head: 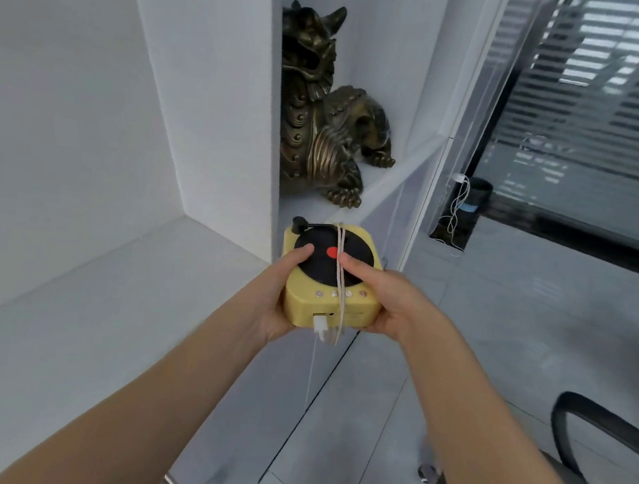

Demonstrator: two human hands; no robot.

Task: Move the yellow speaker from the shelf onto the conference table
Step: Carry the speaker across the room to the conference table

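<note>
No brand, label or writing can be read on anything in view. The speaker point(330, 278) carries only plain marks: a black disc with a red dot on its top, a small black tone arm at its far left corner, and a row of four small round buttons along its near top edge.

The speaker sits between the two hands, held in the air just off the front edge of the shelf point(357, 200). The left hand point(279, 296) is clamped on the speaker's left side, thumb lying on the black disc and palm under the left lower corner. The right hand point(393, 307) is clamped on the right side, thumb resting on the disc just right of the red dot, the other fingers wrapped out of sight beneath. Both forearms are bare.

A pale cord point(339, 282) runs over the top of the speaker between the two thumbs and hangs down off its near face. A white plug point(320, 326) sticks out of that near face, just beside the left palm.

Beyond the hands, on the shelf, a bronze beast statue point(322, 117) stands. To the right of the right hand and lower, a dark chair point(603, 437) stands on the tiled floor point(496, 337).
</note>
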